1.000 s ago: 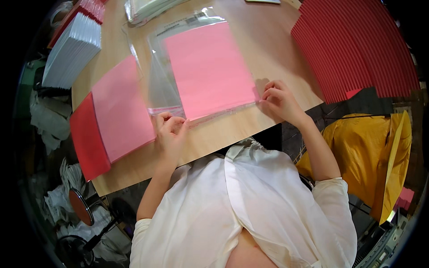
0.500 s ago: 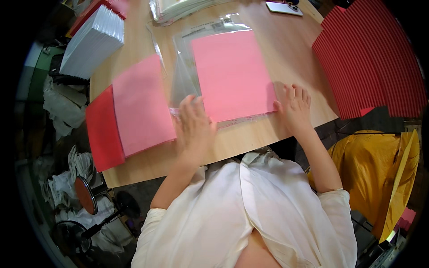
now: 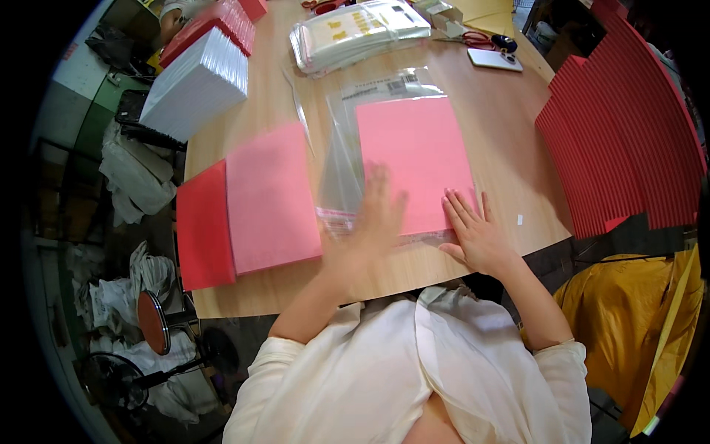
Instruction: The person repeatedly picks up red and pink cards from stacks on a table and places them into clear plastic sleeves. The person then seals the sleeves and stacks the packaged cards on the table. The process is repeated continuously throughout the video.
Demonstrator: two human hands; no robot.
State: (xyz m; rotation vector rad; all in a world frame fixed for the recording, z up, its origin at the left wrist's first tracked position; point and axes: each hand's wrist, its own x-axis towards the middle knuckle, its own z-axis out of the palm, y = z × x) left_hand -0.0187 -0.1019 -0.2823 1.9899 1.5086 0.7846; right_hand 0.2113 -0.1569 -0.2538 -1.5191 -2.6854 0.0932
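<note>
In the head view, a flat pink sheet (image 3: 414, 140) is seen lying near the middle of the desk (image 3: 518, 163), in front of the person. Clear plastic bags (image 3: 340, 174) can be seen past its top, left and bottom edges, but whether the sheet is tucked inside one cannot be told. The left hand (image 3: 377, 214) is held over the sheet's lower left side with its fingers spread, and it is blurred, so whether the sheet is touched by it cannot be told. The right hand (image 3: 473, 233) is laid at the sheet's lower right corner, palm down and fingers a little spread, with some fingertips set on the pink. Nothing is pinched by the right hand.

To the left, a pink stack (image 3: 274, 200) is placed just beside a red folder (image 3: 203, 229). A thin clear strip (image 3: 299, 111) is seen lying behind the stack. Farther back, a white stack (image 3: 196, 85), a pile of clear packets (image 3: 362, 37), a white phone (image 3: 494, 59) and red-handled scissors (image 3: 477, 38) are set out. To the right, many red folders (image 3: 621, 140) are piled high, and a yellow cloth (image 3: 629, 318) is seen below them.
</note>
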